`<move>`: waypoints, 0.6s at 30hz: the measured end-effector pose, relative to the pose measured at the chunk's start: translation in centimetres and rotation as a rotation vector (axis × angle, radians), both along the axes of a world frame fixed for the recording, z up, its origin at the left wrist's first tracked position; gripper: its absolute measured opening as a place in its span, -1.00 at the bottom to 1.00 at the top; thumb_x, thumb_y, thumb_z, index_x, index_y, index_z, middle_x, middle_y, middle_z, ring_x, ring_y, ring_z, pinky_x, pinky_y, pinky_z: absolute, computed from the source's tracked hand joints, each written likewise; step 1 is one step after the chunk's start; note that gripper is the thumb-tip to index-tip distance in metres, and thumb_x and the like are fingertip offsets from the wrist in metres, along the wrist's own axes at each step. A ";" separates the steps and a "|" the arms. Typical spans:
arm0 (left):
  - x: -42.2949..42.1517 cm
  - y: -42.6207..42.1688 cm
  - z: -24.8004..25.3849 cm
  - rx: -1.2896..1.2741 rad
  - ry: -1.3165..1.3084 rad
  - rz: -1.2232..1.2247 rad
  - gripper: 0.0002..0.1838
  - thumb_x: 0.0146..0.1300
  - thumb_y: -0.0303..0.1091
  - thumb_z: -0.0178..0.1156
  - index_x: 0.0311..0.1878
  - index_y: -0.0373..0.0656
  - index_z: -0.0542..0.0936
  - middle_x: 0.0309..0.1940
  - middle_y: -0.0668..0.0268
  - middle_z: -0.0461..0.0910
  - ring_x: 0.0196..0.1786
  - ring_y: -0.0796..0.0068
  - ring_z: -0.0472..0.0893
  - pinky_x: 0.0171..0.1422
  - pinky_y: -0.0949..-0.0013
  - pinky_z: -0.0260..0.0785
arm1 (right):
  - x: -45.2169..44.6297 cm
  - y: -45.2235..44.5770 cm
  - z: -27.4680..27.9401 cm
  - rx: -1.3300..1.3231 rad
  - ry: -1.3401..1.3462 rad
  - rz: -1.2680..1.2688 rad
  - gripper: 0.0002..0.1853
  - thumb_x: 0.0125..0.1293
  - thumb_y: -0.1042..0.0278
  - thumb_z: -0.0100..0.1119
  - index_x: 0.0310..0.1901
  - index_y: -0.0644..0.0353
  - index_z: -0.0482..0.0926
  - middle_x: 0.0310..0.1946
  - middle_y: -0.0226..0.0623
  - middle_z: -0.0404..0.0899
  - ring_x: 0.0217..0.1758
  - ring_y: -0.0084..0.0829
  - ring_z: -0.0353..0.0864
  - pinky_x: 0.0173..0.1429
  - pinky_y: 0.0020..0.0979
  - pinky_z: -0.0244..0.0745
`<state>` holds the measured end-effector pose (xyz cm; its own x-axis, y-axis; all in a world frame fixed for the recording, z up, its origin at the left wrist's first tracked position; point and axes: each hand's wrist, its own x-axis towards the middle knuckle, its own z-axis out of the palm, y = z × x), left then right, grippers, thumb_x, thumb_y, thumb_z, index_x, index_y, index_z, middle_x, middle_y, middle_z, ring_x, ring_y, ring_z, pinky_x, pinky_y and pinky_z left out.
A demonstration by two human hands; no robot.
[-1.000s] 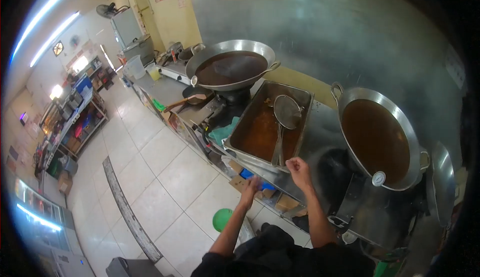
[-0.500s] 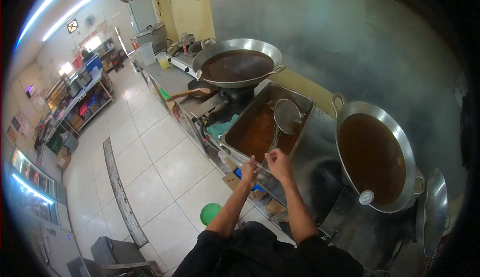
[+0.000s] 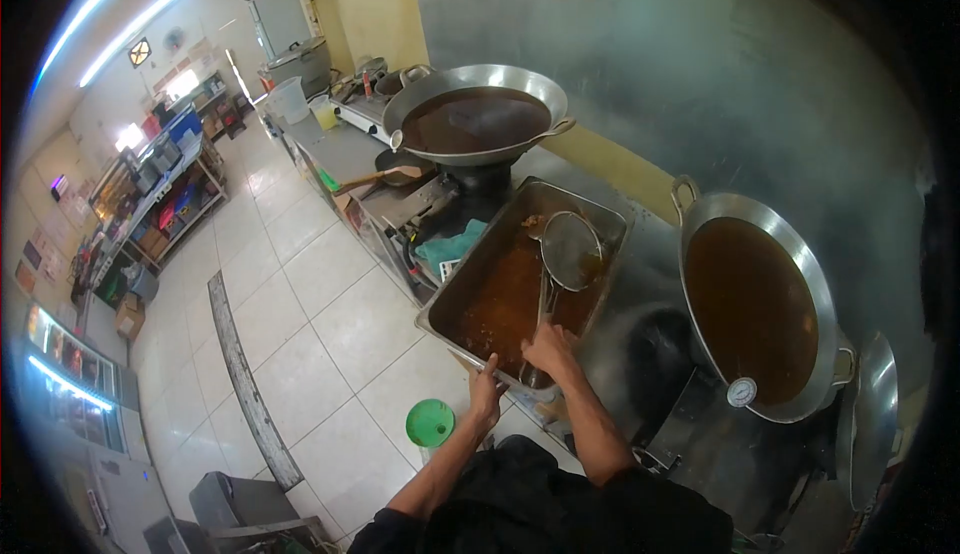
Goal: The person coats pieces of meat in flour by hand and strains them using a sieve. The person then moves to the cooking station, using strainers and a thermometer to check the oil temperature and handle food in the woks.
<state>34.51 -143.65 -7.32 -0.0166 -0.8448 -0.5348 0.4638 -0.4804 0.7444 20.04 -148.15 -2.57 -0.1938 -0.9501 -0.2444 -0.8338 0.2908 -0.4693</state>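
Observation:
A deep rectangular metal tray [image 3: 607, 299] holds brown oil with dark bits in it. A round mesh skimmer [image 3: 572, 251] lies inside, its head toward the far right side and its handle slanting toward me. My right hand [image 3: 550, 350] is closed around the lower part of that handle, over the tray's near end. At the near rim, my left hand [image 3: 486, 394] grips the tray's edge, with the thumb or a finger showing over the lip. The fingers under the rim are hidden.
A large wok [image 3: 545, 89] of dark oil stands beyond the tray, and a second wok [image 3: 700, 284] with a dial thermometer [image 3: 741, 392] is at right. A teal cloth [image 3: 452, 244] lies left of the tray. On the tiled floor sits a green bowl [image 3: 430, 423].
The tray has shifted toward me, overhanging the counter's front more. My right hand has closed on the skimmer's handle. My left hand has moved down and taken hold of the near rim.

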 end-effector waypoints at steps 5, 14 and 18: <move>2.7 3.5 1.0 0.004 -0.122 0.016 -0.56 0.23 -0.13 0.14 -0.05 -0.26 0.25 -0.09 0.14 0.34 -0.04 0.25 0.38 0.10 0.11 0.25 | 0.3 2.7 0.6 -0.112 -0.223 -0.085 -0.39 0.02 0.22 0.23 0.05 0.29 0.19 -0.12 0.19 0.49 -0.03 0.06 0.51 0.10 -0.12 0.35; 7.9 6.6 0.1 -0.131 -0.320 0.202 -0.58 0.21 -0.23 0.20 0.01 -0.28 0.35 -0.14 0.18 0.47 -0.11 0.43 0.44 -0.01 0.36 0.30 | -8.1 8.8 7.3 -0.117 -0.819 -0.114 -0.58 0.07 0.56 0.13 -0.06 0.15 0.19 -0.36 -0.35 0.39 -0.41 -0.64 0.34 -0.36 -0.55 0.26; 10.3 7.0 -0.5 -0.082 -0.424 0.233 -0.61 0.22 -0.26 0.18 0.01 -0.28 0.36 -0.16 0.20 0.50 -0.13 0.43 0.46 0.00 0.38 0.30 | -9.4 11.4 10.4 -0.014 -0.907 0.006 -0.52 0.06 0.51 0.18 -0.01 0.19 0.19 -0.21 -0.20 0.46 -0.20 -0.47 0.49 -0.13 -0.40 0.42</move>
<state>44.84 -136.70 -7.83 0.3822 -0.8398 -0.3857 0.2001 -0.3322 0.9217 10.63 -136.75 7.86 0.0725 -0.9544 -0.2896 -0.1437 0.2773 -0.9500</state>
